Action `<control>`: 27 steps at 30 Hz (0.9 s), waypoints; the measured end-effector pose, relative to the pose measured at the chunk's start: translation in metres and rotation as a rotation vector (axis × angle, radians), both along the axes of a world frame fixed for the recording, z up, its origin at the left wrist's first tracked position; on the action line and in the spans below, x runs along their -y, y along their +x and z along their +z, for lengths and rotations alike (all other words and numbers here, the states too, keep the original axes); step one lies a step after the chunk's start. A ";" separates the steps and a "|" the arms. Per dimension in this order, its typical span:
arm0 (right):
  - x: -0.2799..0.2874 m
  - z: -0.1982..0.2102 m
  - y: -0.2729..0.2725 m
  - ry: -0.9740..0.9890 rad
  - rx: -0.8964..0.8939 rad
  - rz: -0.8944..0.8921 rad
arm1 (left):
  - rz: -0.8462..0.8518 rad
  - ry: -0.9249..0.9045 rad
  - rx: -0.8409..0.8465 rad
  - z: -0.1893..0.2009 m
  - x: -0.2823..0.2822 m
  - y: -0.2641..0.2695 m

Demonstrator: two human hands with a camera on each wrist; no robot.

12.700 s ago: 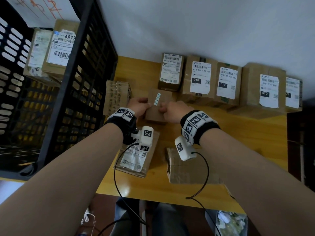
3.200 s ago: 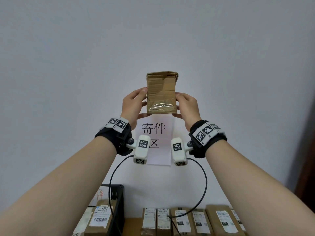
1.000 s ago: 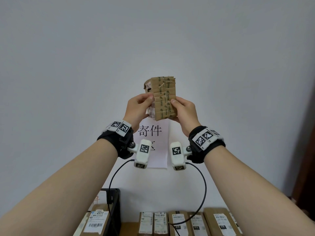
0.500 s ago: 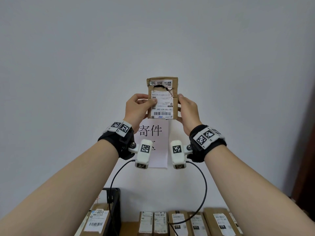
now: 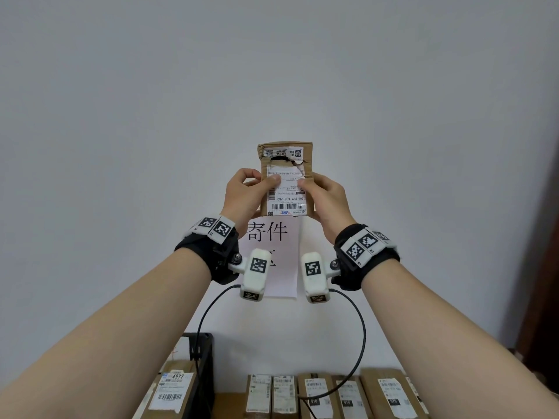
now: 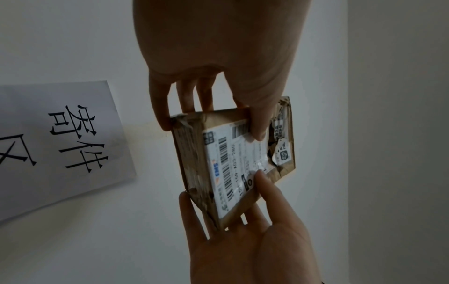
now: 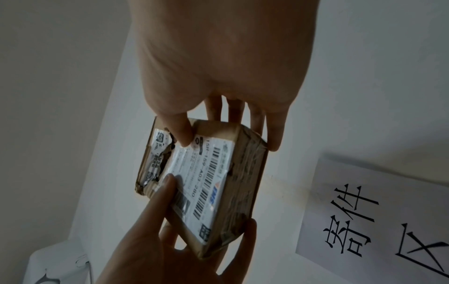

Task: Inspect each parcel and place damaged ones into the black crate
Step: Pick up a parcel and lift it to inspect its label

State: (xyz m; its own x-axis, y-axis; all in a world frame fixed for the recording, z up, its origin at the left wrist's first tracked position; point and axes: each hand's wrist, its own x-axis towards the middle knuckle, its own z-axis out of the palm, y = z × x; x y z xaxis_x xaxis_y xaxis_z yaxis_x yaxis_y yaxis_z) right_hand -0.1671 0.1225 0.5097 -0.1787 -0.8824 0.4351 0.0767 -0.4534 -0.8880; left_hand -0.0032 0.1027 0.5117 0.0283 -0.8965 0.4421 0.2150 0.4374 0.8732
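Cardboard parcel (image 5: 286,179) held upright at the centre of the head view, raised in front of the wall (image 5: 151,101) so that its labelled face turns toward the person. Left hand (image 5: 246,196) grips the parcel's edge at 9 o'clock, thumb laid on the label (image 5: 287,198) and fingers wrapped behind; right hand (image 5: 325,201) mirrors this at 3 o'clock. Both wrist views confirm the hold: thumbs press the front, fingers support the back, and the two side grips leave the label face uncovered. A ragged tear (image 5: 281,160) runs across the face toward 12 o'clock, splitting the label and opening the cardboard; the grips sit below it, so the damage stays exposed for checking. The lower end shows crumpled tape in the wrist views.

Judgement: the inspection step is in hand, and the tear marks this parcel as damaged, so it likely belongs in the crate (image 5: 202,358), whose black corner shows at 7 o'clock, already holding a labelled box (image 5: 174,388). Other parcels (image 5: 320,394) stand in a row along the bench (image 5: 230,403) at 6 o'clock, against the wall. A paper sign (image 5: 272,255) hangs behind the wrists. Lowering toward the crate calls for a firm side grip, since the torn face may give.
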 end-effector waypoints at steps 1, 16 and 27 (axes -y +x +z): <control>0.001 0.000 0.000 0.002 0.003 -0.005 | 0.000 0.002 0.001 0.000 0.000 0.000; -0.001 0.004 0.000 0.062 -0.120 -0.057 | 0.046 0.075 0.102 0.003 -0.005 0.010; 0.000 0.009 0.000 -0.030 -0.012 -0.079 | 0.035 0.144 -0.018 0.017 -0.016 0.006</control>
